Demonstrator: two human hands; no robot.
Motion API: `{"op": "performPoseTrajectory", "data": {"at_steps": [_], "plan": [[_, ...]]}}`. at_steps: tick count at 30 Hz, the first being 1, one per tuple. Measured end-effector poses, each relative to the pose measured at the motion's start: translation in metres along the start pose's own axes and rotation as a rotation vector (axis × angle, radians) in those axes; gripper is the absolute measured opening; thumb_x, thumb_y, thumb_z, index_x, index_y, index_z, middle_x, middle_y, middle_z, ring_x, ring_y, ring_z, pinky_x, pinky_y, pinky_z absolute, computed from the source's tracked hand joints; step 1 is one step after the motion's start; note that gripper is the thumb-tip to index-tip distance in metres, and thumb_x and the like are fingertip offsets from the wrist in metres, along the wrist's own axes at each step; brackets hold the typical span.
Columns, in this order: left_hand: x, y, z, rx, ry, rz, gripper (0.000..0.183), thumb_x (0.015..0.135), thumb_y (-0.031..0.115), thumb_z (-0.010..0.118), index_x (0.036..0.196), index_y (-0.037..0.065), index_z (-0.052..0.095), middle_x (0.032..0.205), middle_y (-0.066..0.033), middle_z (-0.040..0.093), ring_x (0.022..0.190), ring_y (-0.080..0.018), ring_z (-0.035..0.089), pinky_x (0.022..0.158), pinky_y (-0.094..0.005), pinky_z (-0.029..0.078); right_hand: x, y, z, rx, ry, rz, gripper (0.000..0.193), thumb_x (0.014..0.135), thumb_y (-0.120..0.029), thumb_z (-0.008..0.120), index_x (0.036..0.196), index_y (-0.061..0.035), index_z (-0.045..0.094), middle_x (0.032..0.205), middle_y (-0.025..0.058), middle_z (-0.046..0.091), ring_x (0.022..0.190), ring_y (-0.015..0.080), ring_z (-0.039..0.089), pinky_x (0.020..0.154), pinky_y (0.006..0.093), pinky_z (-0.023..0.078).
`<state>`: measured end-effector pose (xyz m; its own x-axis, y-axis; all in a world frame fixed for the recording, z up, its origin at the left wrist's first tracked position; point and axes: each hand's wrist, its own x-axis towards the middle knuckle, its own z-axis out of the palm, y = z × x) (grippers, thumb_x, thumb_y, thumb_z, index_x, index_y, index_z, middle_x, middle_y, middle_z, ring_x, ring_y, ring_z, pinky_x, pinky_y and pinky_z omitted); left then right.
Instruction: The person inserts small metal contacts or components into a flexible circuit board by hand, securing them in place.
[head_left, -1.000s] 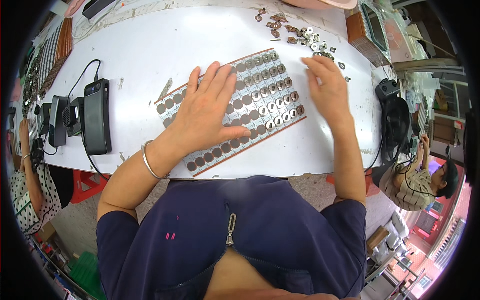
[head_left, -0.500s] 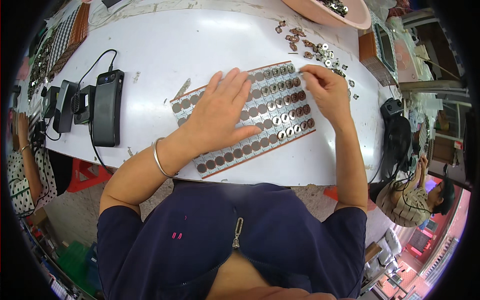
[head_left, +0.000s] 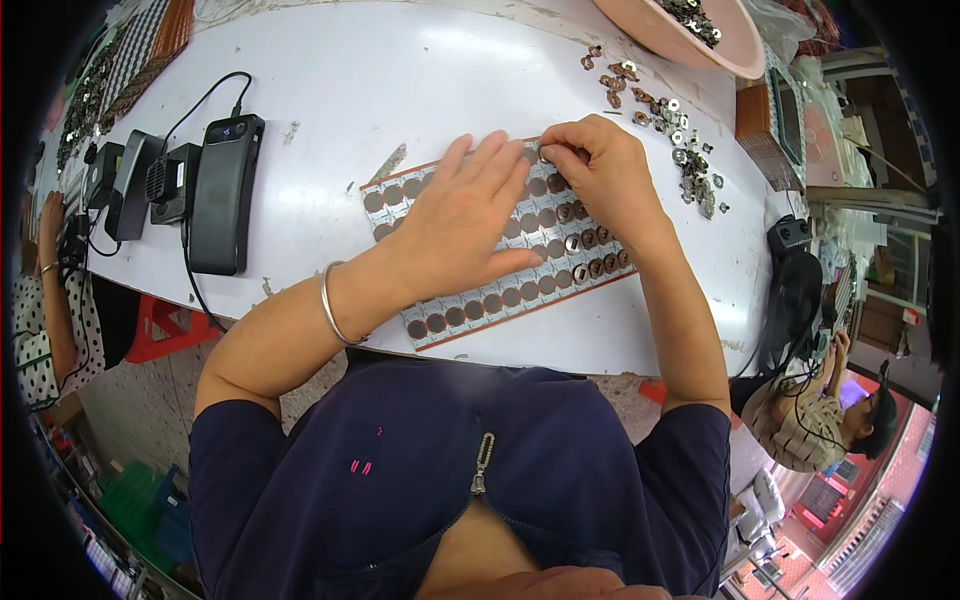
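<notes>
A rectangular panel [head_left: 478, 308] with rows of dark round pads and reddish-brown long edges lies slanted on the white table. Flat across its middle rests my left hand [head_left: 455, 220], fingers stretched out and holding nothing. My right hand [head_left: 608, 180] is at the panel's far edge, thumb and index finger pinched together over a pad in the top row. Whatever sits between those fingertips is too small and hidden to make out. Small round metal pieces [head_left: 581, 272] sit on pads toward the panel's right end, some partly covered by my right hand.
Loose metal pieces [head_left: 690, 178] are scattered right of the panel. A pink basin [head_left: 735, 45] holding more stands at the far right, near a stack of brown-edged panels [head_left: 768, 130]. Left are a black power bank [head_left: 226, 205] and cables. Other people sit on both sides.
My right hand has moved left, from beside the panel's right end to over its far edge. My left hand stays flat on the panel. The whole view has shifted slightly.
</notes>
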<state>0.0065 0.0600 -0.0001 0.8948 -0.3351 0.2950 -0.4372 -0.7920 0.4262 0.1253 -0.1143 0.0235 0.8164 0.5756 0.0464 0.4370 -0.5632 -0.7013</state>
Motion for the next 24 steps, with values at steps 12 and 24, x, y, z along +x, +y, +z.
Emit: {"op": "performPoseTrajectory", "data": {"at_steps": [12, 24], "plan": [[0.004, 0.004, -0.006, 0.013, -0.104, -0.028, 0.089, 0.080, 0.047, 0.077, 0.137, -0.015, 0.045, 0.148, -0.0296, 0.040, 0.143, -0.0450, 0.032, 0.118, -0.0571, 0.023, -0.018, 0.008, 0.014, -0.199, 0.200, -0.247, 0.015, 0.081, -0.014, 0.075, 0.094, -0.0070, 0.073, 0.093, 0.0071, 0.067, 0.089, 0.0283, 0.065, 0.076, 0.0396, 0.055], [-0.002, 0.007, -0.007, 0.002, -0.084, -0.075, 0.093, 0.070, 0.049, 0.085, 0.137, -0.003, 0.048, 0.138, -0.0268, 0.042, 0.139, -0.0519, 0.032, 0.114, -0.0675, 0.019, 0.005, 0.067, -0.036, -0.223, 0.461, -0.113, 0.024, 0.085, -0.011, 0.070, 0.107, -0.0021, 0.072, 0.101, 0.0186, 0.065, 0.093, 0.0368, 0.065, 0.085, 0.0431, 0.054]]}}
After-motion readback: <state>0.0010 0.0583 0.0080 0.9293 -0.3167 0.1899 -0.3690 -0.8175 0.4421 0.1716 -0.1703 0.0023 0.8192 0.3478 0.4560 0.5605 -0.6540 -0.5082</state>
